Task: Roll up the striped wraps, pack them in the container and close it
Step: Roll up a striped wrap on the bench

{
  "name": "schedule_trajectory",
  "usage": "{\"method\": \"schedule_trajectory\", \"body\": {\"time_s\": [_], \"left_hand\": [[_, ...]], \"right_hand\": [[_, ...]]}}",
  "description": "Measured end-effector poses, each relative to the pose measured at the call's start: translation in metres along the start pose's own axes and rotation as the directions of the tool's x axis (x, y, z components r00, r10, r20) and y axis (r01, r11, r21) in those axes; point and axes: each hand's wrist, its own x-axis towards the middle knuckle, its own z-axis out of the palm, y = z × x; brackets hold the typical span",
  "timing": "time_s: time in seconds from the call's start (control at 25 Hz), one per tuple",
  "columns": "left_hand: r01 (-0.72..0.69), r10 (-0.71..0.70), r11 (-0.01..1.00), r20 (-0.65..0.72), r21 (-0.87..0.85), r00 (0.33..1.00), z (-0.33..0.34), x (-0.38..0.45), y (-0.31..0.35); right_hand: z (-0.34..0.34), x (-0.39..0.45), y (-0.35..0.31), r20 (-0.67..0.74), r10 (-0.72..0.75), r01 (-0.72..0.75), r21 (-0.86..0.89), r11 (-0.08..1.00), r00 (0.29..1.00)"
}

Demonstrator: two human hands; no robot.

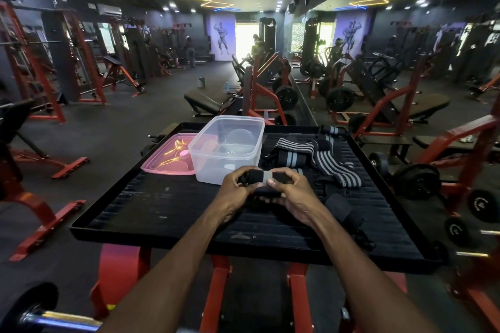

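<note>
head view, frame centre: left hand (238, 186) and right hand (290, 192) both grip one striped wrap (263, 180), keeping its roll tight beside the open container (227, 150); other wraps (319, 159) lie right on the table (151, 208).

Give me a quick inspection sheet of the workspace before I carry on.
Surface: black ribbed platform on red legs.
Job's things: clear container open, apparently no wraps inside; pink lid lying left of it; loose striped wraps to its right; one rolled wrap held in front.
Clutter: black strap at the right edge.
Hands: left hand and right hand both grip the rolled wrap, fingers curled.
Cables: nothing seen.
Surroundings: gym machines, weight plates, mirror wall on the right.
</note>
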Motion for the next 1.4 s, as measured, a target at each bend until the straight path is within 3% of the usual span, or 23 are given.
{"method": "schedule_trajectory", "body": {"time_s": [0.16,0.36,0.52,0.8,1.04,1.28,1.4], "left_hand": [[0.082,-0.076,0.982,0.041,-0.171,0.996,0.002,-0.004,0.004],[0.019,-0.021,0.997,-0.029,-0.07,0.999,0.001,-0.005,0.005],[-0.027,0.027,1.0,0.011,-0.007,1.0,0.002,-0.006,0.005],[0.072,-0.068,0.978,0.024,-0.196,0.997,0.003,-0.004,0.003],[-0.035,0.034,0.999,-0.055,-0.003,0.998,-0.001,-0.004,0.003],[0.042,-0.036,0.989,0.042,-0.145,0.998,0.001,-0.003,0.0],[0.006,-0.006,1.0,-0.022,0.015,1.0,-0.001,-0.002,-0.002]], "right_hand": [[-0.002,-0.001,0.001,0.005,-0.095,0.095,-0.029,0.995,0.995],[0.001,-0.003,-0.006,0.02,-0.043,0.041,0.078,0.996,0.999],[-0.001,0.001,-0.004,0.004,0.084,-0.084,0.089,0.992,0.996],[-0.001,0.001,-0.001,-0.051,-0.092,0.092,0.005,0.996,0.994],[0.0,-0.001,0.001,0.006,-0.031,0.031,0.003,1.0,1.0],[-0.005,0.002,0.005,-0.1,-0.118,0.088,-0.259,0.962,0.988],[-0.001,-0.005,0.002,-0.052,-0.073,0.058,-0.247,0.967,0.996]]}}
